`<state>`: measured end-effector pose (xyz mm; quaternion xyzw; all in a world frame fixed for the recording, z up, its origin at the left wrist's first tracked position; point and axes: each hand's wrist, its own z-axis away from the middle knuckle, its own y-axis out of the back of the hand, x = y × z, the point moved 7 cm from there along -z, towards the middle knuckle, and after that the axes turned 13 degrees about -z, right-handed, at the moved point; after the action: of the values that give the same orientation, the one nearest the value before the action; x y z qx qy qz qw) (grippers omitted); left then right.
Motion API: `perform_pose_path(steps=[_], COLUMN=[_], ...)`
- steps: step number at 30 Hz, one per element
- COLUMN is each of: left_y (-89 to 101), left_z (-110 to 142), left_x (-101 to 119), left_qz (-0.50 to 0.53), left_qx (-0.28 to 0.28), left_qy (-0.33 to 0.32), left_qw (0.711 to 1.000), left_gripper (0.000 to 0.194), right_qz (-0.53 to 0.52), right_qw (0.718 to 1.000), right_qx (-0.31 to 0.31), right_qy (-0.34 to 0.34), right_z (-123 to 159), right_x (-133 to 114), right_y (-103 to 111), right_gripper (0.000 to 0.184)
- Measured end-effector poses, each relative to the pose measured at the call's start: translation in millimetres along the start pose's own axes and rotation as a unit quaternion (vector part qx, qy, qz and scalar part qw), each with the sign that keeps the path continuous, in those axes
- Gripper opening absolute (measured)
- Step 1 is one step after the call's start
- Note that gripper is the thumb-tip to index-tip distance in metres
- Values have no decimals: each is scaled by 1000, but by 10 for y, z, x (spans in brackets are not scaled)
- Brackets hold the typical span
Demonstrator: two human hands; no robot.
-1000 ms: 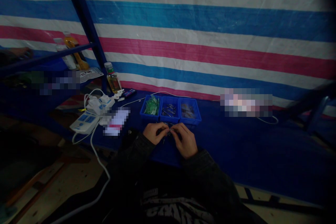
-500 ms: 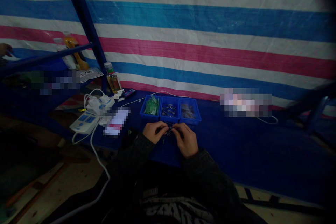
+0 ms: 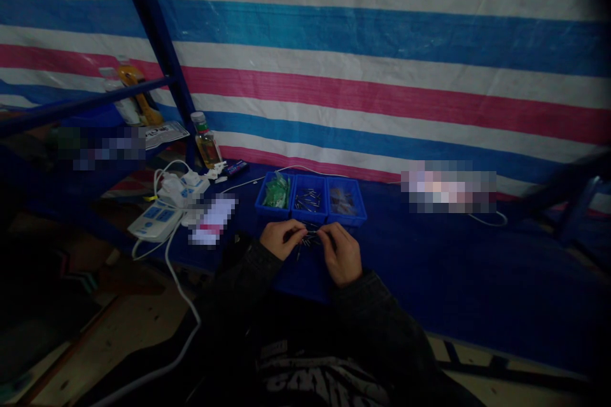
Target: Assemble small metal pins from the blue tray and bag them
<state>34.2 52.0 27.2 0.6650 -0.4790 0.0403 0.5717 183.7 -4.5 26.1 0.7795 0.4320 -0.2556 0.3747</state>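
Observation:
Near the table's front edge, my left hand (image 3: 282,240) is closed in a pinch on one end of a small thin metal piece (image 3: 312,231). The fingertips of my right hand (image 3: 344,255) pinch its other end; its exact kind is too small to make out. Several similar dark thin pieces (image 3: 308,241) lie on the table beneath and between my hands. Just beyond stand three joined blue bins: the left bin (image 3: 273,208) holds green plastic packets, the middle bin (image 3: 309,215) thin metal pieces, and the right bin (image 3: 347,215) small items I cannot make out.
Left of the bins lie a phone (image 3: 214,221) with a blurred screen and white power strips (image 3: 155,222) with cables. A drink bottle (image 3: 208,145) stands by the blue frame post (image 3: 165,54). A blurred bright object (image 3: 442,187) lies at the right against the striped sheet (image 3: 358,89).
My right hand has shifted slightly right, and the gap between my fingertips is wider. My left hand stays in place. Another person's hand at the far left has gone out of view.

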Motion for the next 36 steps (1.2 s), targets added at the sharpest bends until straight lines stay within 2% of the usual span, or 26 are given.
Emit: perform_pose_path(steps=[7, 14, 19, 25, 36], left_y=[3, 11, 4, -26, -13], left_z=[-4, 2, 8, 10, -7], left_x=[-11, -23, 1, 78, 49], left_qz=[0, 10, 18, 14, 5], left_qx=[5, 9, -6, -37, -23], left_qy=[5, 11, -1, -38, -26], left_qw=[1000, 1000, 1000, 998, 999], left_gripper=[22, 22, 21, 21, 22], right_qz=[2, -16, -30, -38, -23], right_qw=[1000, 1000, 999, 998, 999], right_qx=[6, 6, -9, -58, -38], right_qy=[-2, 10, 10, 13, 17], right_z=[13, 3, 0, 17, 17], right_x=[43, -15, -48, -44, -21], right_y=[-2, 3, -23, -114, -86], right_gripper=[14, 12, 12, 14, 12])
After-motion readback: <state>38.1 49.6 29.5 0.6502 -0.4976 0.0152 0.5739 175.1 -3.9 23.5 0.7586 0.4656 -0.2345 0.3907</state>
